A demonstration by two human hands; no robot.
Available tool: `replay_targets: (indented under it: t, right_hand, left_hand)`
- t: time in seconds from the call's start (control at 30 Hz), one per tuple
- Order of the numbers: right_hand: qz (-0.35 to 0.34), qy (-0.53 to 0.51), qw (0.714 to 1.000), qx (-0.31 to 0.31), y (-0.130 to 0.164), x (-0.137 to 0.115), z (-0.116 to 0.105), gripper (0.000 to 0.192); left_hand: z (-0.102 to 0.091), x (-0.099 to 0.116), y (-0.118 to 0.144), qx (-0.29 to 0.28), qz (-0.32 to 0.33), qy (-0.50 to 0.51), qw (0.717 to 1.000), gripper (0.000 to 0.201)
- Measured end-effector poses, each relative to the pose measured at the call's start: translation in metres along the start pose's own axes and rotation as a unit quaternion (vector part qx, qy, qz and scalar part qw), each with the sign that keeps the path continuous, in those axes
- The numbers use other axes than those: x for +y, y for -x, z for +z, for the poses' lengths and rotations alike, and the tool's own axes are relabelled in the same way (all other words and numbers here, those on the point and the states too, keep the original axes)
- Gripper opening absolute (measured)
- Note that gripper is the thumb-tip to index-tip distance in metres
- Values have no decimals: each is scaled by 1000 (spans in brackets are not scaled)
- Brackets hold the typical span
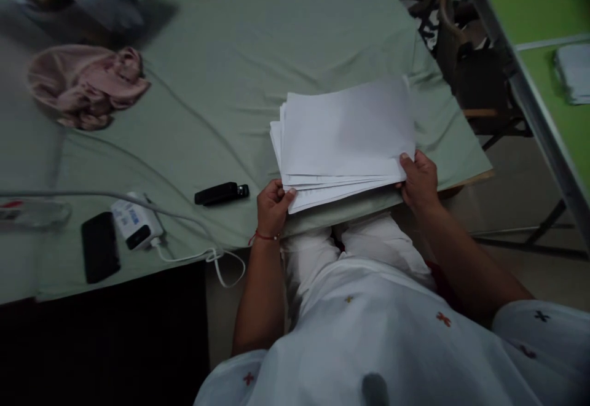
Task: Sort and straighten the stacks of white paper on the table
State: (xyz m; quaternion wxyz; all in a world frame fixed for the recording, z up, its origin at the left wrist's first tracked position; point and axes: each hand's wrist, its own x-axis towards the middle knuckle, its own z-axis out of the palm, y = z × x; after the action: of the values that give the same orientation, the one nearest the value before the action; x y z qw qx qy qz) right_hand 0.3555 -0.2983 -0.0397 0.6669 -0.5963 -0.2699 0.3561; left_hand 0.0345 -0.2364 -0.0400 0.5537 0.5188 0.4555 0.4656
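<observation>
The stack of paper [345, 139] is plain white, lying on a pale sage-green sheet [239, 74] without any pattern. A crumpled cloth [85, 86] on that sheet is dusty pink, the stapler [221, 193] and the phone [100, 247] are black, and the adapter [136, 222] is white with a black end and a white cable [216, 258]. The person's garment [382, 332] is white with small red and dark cross motifs, a thin red thread [262, 236] circles the left wrist, and the neighbouring table [553, 13] is bright green.

dim indoor light, flat and soft, paper stack [345, 136] brightest area, no glare, far-left corner motion-blurred, near-left falls into black shadow, slight softness throughout
</observation>
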Motion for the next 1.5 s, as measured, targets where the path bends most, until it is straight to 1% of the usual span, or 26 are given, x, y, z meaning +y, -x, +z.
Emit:
replay_targets:
  t: [0.07,0.2,0.4,0.5,0.63,0.77,0.83,0.97,1.07,1.33,1.5]
  right_hand:
    - [-3,1,1000,-1,-1,2,-1,43]
    - [-2,12,1000,-6,-2,7,-4,39]
    - [-2,5,1000,-3,-2,6,-3,38]
    - [3,5,1000,-3,-3,7,-4,38]
    - [-1,10,1000,-9,-4,12,-7,38]
    - [-1,13,1000,-19,-4,11,-7,38]
    - [12,7,1000,-26,-3,6,-6,37]
    - [54,-17,997,-59,0,-7,-5,39]
    - [65,-22,995,-66,1,-13,-4,37]
    - [73,-29,995,-56,2,-17,-1,40]
    - [58,-19,996,-60,0,-12,-3,39]
  left_hand:
    - [-1,-1,0,6,-7,-3,1000,40]
    - [-1,-3,0,23,-3,-9,1000,40]
    - [-5,-8,-1,23,11,7,1000,37]
    - [-5,-7,0,10,10,33,999,34]
    - [-4,-3,1,-20,23,75,997,42]
    - [-3,-3,1,-26,13,84,996,48]
    - [-3,-5,0,-13,9,77,997,54]
    - [-4,-10,-2,26,37,53,998,65]
    - [-4,-11,-3,28,42,37,998,73]
    - [0,-9,-6,45,39,13,998,63]
    - [0,-8,-6,65,36,41,996,57]
